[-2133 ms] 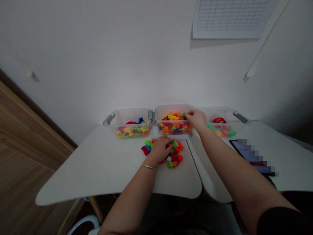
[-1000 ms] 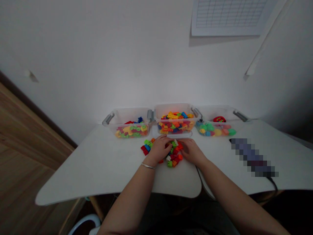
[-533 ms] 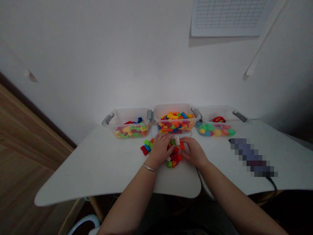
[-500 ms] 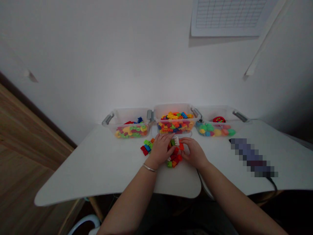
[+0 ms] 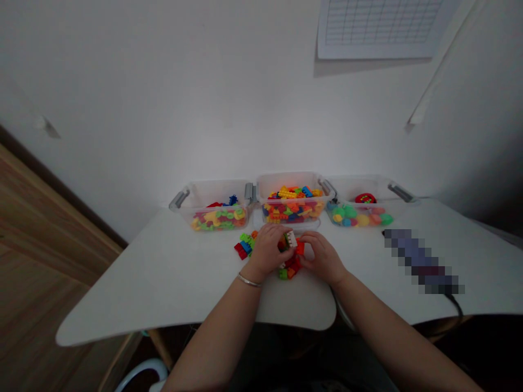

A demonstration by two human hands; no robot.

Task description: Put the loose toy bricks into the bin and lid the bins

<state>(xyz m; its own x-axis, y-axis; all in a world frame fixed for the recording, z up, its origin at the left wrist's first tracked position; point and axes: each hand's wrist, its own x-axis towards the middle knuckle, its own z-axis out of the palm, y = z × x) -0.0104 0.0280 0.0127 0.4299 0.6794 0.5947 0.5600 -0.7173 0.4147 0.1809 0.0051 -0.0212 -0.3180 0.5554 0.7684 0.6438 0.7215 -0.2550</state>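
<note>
Loose plastic building bricks (image 5: pixel 290 270) in red, orange, green and blue lie in a small heap on the white table (image 5: pixel 163 272), just in front of the middle bin. My left hand (image 5: pixel 267 250) curls over the heap's left side, with a thin bracelet on that wrist. My right hand (image 5: pixel 322 257) presses in from the right, its fingertips on an orange brick (image 5: pixel 300 248). Between the hands stands a clump of bricks topped by a white brick (image 5: pixel 290 238). My fingers hide part of the heap.
Several bricks fill a clear plastic bin (image 5: pixel 216 191) and a middle bin (image 5: pixel 286 184). Round coloured pieces sit in a right bin (image 5: pixel 359 186). A pixelated flat device (image 5: pixel 420 261) with a dark cable lies on the table at right. The table's front edge curves near my arms.
My right hand has come down from the middle bin to the heap. Both hands have closed in around the clump, and the white brick now stands between them.
</note>
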